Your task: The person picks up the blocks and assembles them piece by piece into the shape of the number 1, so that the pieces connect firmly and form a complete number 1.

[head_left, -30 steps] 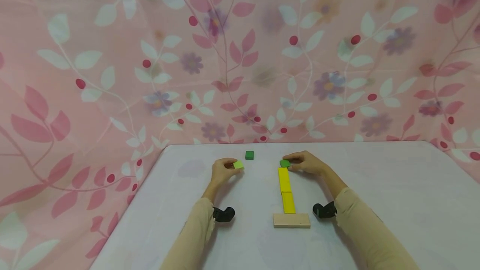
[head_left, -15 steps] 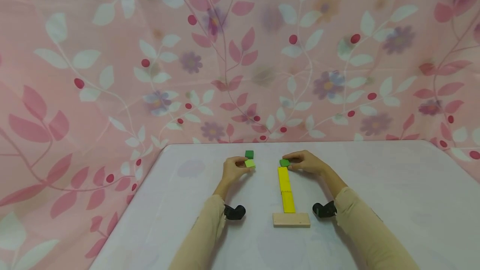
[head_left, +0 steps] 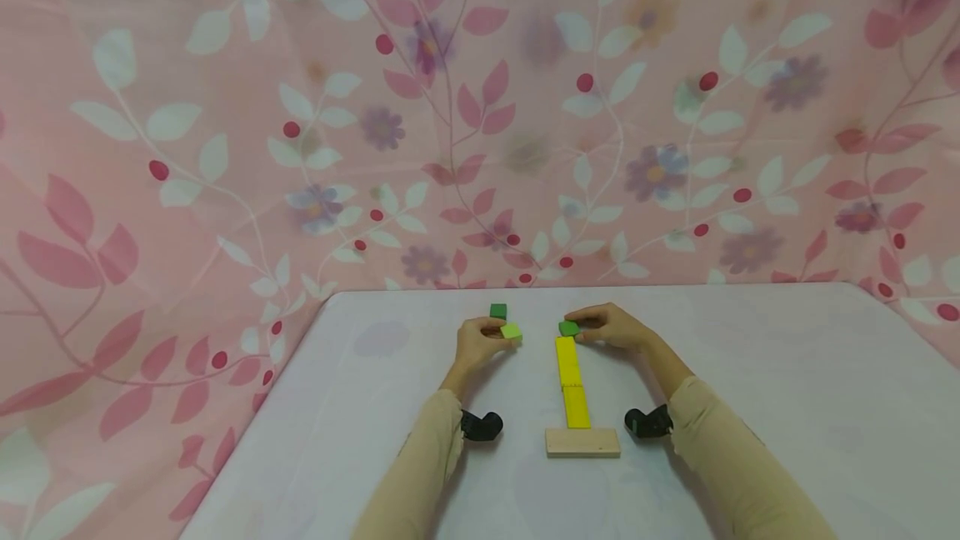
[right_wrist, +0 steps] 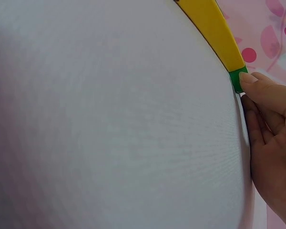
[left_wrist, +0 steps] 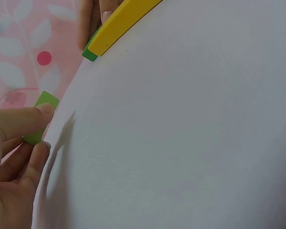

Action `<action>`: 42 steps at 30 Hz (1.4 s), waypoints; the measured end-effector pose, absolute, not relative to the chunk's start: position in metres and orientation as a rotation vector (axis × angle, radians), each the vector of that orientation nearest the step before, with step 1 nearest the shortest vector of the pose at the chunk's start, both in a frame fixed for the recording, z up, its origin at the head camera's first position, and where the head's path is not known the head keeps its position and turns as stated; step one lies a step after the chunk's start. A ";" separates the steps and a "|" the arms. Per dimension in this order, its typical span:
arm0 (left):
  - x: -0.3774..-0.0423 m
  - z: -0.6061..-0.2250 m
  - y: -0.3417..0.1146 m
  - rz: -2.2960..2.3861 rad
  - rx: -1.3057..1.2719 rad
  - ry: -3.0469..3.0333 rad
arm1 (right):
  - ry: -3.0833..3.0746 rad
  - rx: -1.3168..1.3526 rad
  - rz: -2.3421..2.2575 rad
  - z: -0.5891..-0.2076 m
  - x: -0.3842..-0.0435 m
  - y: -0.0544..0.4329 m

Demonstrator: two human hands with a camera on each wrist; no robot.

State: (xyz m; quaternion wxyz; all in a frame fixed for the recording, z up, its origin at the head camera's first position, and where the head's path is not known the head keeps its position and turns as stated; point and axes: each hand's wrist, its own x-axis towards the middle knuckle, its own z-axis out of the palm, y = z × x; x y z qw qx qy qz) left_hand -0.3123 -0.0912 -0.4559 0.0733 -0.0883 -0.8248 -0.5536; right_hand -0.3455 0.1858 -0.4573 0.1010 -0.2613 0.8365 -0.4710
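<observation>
My left hand (head_left: 477, 343) pinches a light green block (head_left: 512, 332) between thumb and fingers, and its shadow on the cloth in the left wrist view suggests it is held above the table. The thumb of my right hand (head_left: 617, 328) presses on a green block (head_left: 569, 328), with fingers on its other side. That block meets the far end of a yellow block (head_left: 568, 361). A second yellow block (head_left: 577, 407) continues the line toward me and ends at a plain wooden block (head_left: 582, 442) lying crosswise.
A dark green block (head_left: 498, 310) lies near the table's far edge, just behind my left hand. White cloth covers the table (head_left: 750, 373). Pink floral fabric (head_left: 480, 123) hangs behind it. Black wrist cameras (head_left: 482, 426) stick out from both sleeves.
My left hand has moved right with the light green block, toward the yellow line, passing in front of the dark green block. My right hand and the row of blocks have stayed put.
</observation>
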 end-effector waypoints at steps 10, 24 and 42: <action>-0.315 -0.458 -0.080 -1.633 -0.265 -2.482 | 2.464 -0.768 -1.397 -0.455 -0.344 0.185; -0.320 -0.462 -0.065 -1.622 -0.267 -2.480 | 2.466 -0.782 -1.381 -0.453 -0.342 0.184; -0.321 -0.458 -0.044 -1.526 -0.297 -2.558 | 2.463 -0.807 -1.381 -0.456 -0.346 0.185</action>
